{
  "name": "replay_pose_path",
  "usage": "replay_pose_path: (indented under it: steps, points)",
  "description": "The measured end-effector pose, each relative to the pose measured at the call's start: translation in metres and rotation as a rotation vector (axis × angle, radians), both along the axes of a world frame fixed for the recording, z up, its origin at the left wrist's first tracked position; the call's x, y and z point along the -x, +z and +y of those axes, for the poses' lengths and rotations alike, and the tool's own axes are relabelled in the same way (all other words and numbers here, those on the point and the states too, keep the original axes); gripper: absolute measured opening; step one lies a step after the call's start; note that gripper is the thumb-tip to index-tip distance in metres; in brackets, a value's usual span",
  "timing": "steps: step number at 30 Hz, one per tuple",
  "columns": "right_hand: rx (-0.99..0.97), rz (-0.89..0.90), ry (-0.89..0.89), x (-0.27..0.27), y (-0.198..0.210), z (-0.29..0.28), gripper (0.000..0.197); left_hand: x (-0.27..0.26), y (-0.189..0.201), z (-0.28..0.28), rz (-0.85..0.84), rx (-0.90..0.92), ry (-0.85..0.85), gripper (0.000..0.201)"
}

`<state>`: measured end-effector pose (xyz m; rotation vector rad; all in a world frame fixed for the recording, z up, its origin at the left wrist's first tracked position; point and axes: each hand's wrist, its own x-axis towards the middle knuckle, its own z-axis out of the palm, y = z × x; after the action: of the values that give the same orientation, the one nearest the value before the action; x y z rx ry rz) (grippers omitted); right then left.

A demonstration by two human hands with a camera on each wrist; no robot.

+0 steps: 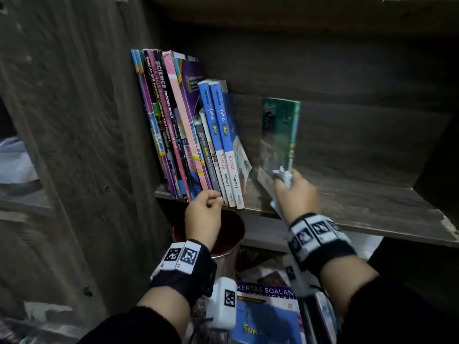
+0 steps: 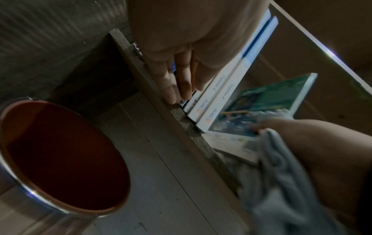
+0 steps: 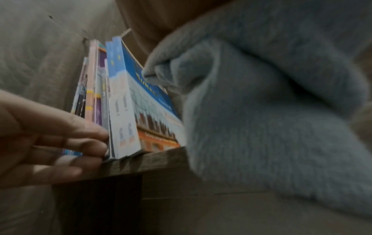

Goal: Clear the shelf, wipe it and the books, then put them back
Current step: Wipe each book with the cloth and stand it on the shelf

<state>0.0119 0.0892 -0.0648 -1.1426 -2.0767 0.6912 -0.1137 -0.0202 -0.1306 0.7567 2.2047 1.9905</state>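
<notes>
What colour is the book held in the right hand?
Green: the book in the right hand shows best in the head view.

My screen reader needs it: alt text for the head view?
A right hand holding a pale cloth grips a green book upright on a dark wooden shelf, while the left hand steadies leaning books.

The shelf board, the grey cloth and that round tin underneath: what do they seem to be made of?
Shelf board: looks like wood or wood-grain laminate, matt, with streaky grain and a chipped right edge; which one is unclear.
Grey cloth: soft, fuzzy pile, probably microfibre or fleece, bunched in the right hand.
Round tin: likely metal, with a shiny silvery rim and wall and a reddish-brown inside.
</notes>
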Motion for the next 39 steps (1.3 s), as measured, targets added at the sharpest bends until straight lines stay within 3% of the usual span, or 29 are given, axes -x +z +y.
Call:
replay_pose_path:
  steps: [5, 11, 15, 19, 23, 29, 34, 39]
  points:
    - [0.05, -0.029, 0.341, 0.044, -0.032, 0.005, 0.042, 0.004, -0.003, 0.009, -0.004, -0.001, -0.009, 0.016]
    - [0.11, 0.006, 0.462, 0.034, -0.043, 0.007, 0.054, 0.008, -0.005, 0.006, -0.02, 0.011, -0.055, 0.025]
    - [0.104, 0.108, 0.39, 0.045, -0.047, 0.01, 0.054, 0.006, -0.004, 0.004, -0.013, 0.006, -0.08, 0.025]
    - [0.063, 0.086, 0.334, 0.046, -0.048, 0.006, 0.055, 0.004, -0.004, 0.001, 0.022, 0.043, -0.099, 0.018]
    - [0.052, 0.061, 0.387, 0.033, -0.049, 0.004, 0.059, 0.002, -0.013, -0.002, 0.032, 0.236, -0.149, 0.014]
    - [-0.077, -0.048, 0.425, -0.032, -0.094, -0.015, 0.066, -0.012, -0.042, -0.003, 0.179, 0.769, -0.38, 0.016]
    - [0.166, -0.337, 0.296, -0.083, -0.182, -0.021, 0.06, -0.039, -0.095, 0.006, 0.24, 1.091, -0.487, 0.024]
    - [0.391, -0.647, 0.293, -0.119, -0.257, -0.038, 0.056, -0.073, -0.166, 0.001, 0.107, 1.296, -0.525, 0.034]
